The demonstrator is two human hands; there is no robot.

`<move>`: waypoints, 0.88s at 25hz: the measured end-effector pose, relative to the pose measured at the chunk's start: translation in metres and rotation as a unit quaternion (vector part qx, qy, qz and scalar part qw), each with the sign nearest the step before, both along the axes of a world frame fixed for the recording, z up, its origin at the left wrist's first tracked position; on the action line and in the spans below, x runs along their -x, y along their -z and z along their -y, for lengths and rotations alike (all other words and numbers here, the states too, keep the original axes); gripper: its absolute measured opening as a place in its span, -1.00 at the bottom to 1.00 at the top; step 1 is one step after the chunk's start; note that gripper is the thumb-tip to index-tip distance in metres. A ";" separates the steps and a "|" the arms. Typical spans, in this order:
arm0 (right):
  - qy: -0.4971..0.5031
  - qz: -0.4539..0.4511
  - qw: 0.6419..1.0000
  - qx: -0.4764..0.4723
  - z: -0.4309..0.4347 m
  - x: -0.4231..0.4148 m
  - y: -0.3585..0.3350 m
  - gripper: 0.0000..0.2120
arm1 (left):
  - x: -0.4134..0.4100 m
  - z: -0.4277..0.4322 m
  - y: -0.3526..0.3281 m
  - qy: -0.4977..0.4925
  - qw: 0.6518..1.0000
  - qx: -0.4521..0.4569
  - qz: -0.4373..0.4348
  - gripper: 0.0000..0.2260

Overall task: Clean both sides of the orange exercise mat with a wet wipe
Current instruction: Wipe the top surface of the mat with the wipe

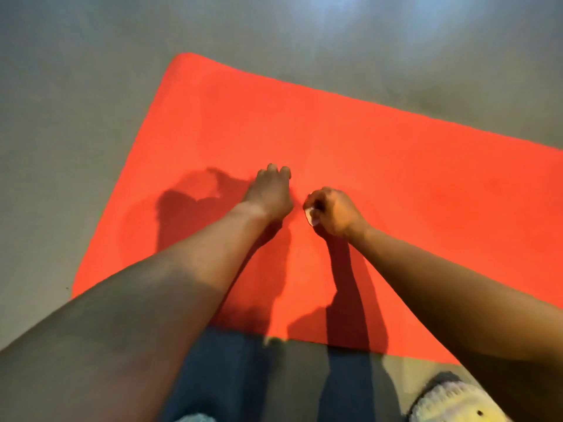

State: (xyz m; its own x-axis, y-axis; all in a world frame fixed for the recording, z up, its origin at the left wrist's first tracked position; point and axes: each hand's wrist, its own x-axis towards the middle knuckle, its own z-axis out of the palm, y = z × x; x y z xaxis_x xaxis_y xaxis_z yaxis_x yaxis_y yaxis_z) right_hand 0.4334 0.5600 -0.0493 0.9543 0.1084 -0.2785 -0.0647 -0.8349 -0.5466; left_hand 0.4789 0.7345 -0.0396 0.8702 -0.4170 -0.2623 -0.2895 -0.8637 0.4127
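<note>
While the right hand [333, 211] grips the wet wipe [311, 215] for scrubbing the orange mat [396, 178], the loosely curled, empty left hand [269, 190] seemingly braces it.

Plain orange mat [335, 132] on grey floor [76, 102], white wipe [311, 216], blue trousers [213, 376], cream slipper [451, 400]

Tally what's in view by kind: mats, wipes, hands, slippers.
Orange exercise mat: 1
Wet wipe: 1
Hands: 2 (left hand, right hand)
Fuzzy slipper: 1 plainly visible
Total: 5
</note>
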 end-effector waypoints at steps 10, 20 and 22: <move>-0.208 -0.023 0.975 -0.075 -0.058 0.066 0.011 -0.81 | -0.007 -0.006 0.007 0.021 0.998 -0.041 0.038 -0.69; 0.152 -0.027 0.988 0.029 0.046 0.038 0.006 -0.79 | 0.018 0.009 0.001 0.142 0.989 -0.049 0.004 -0.80; 0.097 0.000 0.995 0.025 0.023 0.046 0.007 -0.79 | 0.012 0.007 0.006 0.162 0.984 -0.075 0.003 -0.82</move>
State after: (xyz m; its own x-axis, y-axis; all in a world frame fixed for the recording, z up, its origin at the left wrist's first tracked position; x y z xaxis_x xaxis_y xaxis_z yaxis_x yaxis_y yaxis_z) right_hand 0.3872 0.5373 -0.0562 0.9556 -0.0921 -0.2798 -0.2278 -0.8332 -0.5038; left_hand 0.4670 0.7279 -0.0457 0.6992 -0.6302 -0.3376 -0.5616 -0.7763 0.2863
